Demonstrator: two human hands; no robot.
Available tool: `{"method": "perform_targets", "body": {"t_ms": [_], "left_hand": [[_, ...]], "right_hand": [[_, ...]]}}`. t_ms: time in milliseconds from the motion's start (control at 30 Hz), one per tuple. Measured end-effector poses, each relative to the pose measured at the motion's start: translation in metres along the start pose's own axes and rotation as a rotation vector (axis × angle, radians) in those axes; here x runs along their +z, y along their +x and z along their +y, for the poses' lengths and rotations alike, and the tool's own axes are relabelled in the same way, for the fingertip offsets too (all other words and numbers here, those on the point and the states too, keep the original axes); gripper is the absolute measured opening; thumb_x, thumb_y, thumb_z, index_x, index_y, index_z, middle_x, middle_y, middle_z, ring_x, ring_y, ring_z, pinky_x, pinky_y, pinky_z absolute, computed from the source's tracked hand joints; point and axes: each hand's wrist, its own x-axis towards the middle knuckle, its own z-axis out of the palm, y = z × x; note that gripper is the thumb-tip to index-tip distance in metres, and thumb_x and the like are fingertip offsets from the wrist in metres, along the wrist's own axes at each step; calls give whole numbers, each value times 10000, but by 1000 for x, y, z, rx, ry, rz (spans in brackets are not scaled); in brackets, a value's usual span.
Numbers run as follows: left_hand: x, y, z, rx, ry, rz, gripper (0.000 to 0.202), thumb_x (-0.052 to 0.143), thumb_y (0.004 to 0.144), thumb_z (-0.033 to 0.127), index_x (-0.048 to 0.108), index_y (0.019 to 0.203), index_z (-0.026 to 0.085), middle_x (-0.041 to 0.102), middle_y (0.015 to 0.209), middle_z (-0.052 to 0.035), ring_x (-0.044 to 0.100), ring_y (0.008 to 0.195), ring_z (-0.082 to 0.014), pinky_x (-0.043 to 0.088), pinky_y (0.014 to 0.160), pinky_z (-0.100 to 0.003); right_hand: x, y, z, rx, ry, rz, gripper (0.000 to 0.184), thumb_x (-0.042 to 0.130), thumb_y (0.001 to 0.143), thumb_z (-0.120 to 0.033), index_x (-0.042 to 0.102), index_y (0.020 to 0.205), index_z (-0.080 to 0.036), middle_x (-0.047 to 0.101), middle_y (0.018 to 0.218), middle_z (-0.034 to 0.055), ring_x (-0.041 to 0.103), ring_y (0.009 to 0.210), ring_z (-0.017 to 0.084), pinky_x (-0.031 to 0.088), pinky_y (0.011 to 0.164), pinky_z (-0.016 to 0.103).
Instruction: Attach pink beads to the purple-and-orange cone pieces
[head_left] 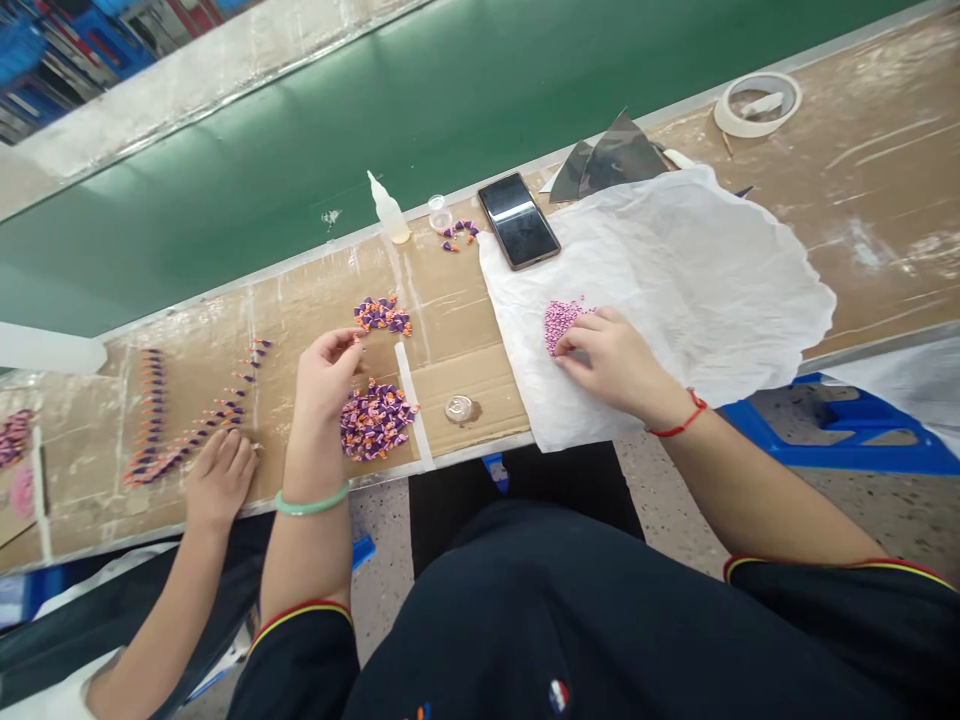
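My left hand (328, 375), a green bangle on its wrist, is raised over the cardboard with thumb and forefinger pinched on a small pinkish piece (358, 341). A small pile of purple, orange and pink pieces (384, 315) lies just beyond it, and a bigger pile of similar pieces (377, 422) is close to the front edge. My right hand (611, 360) touches the heap of tiny pink beads (561, 322) on a white sheet (675, 260). Its fingertips are pressed together; whatever is between them is hidden.
A phone (519, 220) lies partly on the sheet, near a white nozzle bottle (388, 208). Between my hands is a small round dish (458, 408). A tape roll (757, 104) is far right. On the left, a co-worker's hand (221, 475) rests beside rows of pieces (154, 400).
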Motion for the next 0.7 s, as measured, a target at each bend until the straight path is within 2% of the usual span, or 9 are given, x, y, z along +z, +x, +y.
{"method": "perform_targets", "body": {"t_ms": [100,200,333,467,567,700], "left_hand": [[3,-24,10,-2,-206,-108,325,744,638,355,663,884,159,658,787,-17,613,666,-132,556,651,-260],[8,-43,22,26,-259,-215,296,772,664,380,639,821,167,647,746,-15,612,653,-130,538,632,-255],[13,-56,34,101,-267,-276,225,748,711,349,623,796,181,597,695,12,542,583,-101,469,556,-226],[18,-67,36,91,-376,-314,184,733,702,290,580,745,197,508,600,50,439,486,-74,352,461,-203],[30,-81,39,70,-455,-369,201,736,718,291,556,715,202,457,559,62,372,452,-66,286,432,-206],[52,-105,55,80,-456,-596,288,774,760,388,576,699,188,520,582,31,406,483,-76,347,463,-219]], "right_hand": [[0,1,1,-28,-26,-44,175,557,874,-189,634,716,-203,664,784,94,514,796,267,455,788,440],[2,2,2,-54,-96,-84,227,511,903,-201,619,703,-199,647,753,95,504,770,261,439,761,427],[8,3,-1,-63,-188,-94,250,474,911,-193,607,700,-191,634,762,113,507,798,278,417,730,417],[8,3,-7,-42,-258,-97,202,484,901,-180,592,730,-185,612,796,132,510,848,303,418,760,432],[-2,1,-17,-72,-132,-44,136,494,871,-124,555,773,-197,600,819,119,517,844,291,435,820,458],[-26,-3,-44,-179,202,88,115,498,916,-138,494,848,-231,584,850,54,531,835,247,430,824,442]]}}
